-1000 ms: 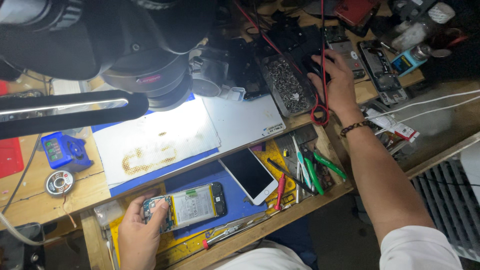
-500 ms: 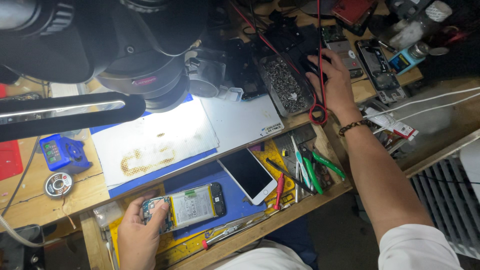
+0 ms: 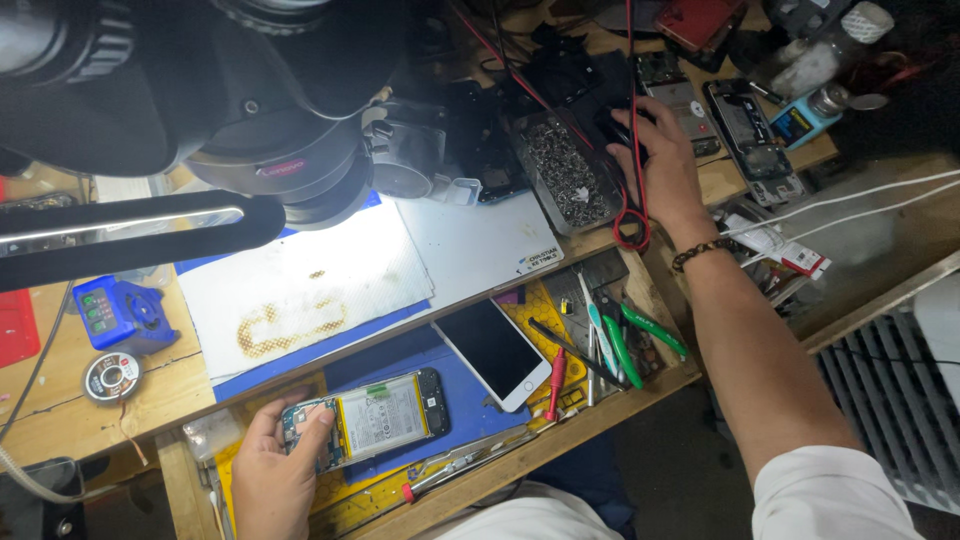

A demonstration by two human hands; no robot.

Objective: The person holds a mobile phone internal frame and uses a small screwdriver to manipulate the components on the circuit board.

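Note:
My left hand (image 3: 275, 475) rests at the near left and holds the end of an opened phone (image 3: 375, 418) that lies back-up on a blue mat, its battery showing. My right hand (image 3: 662, 165) is stretched far across the bench, fingers curled on a dark object (image 3: 618, 122) among black parts next to a tray of small screws (image 3: 562, 172). A red cable (image 3: 632, 150) loops past that wrist. A white phone screen (image 3: 495, 352) lies face-up between the two hands.
A black microscope head (image 3: 260, 90) and lamp arm (image 3: 130, 235) overhang the left. A scorched white pad (image 3: 300, 285), a blue meter (image 3: 120, 312), a solder reel (image 3: 112, 377), green-handled tweezers and cutters (image 3: 620, 340), and bare phone frames (image 3: 745, 135) crowd the bench.
The view has shifted slightly. My right hand has stayed on the dark object at the far side, and my left hand keeps its hold on the opened phone.

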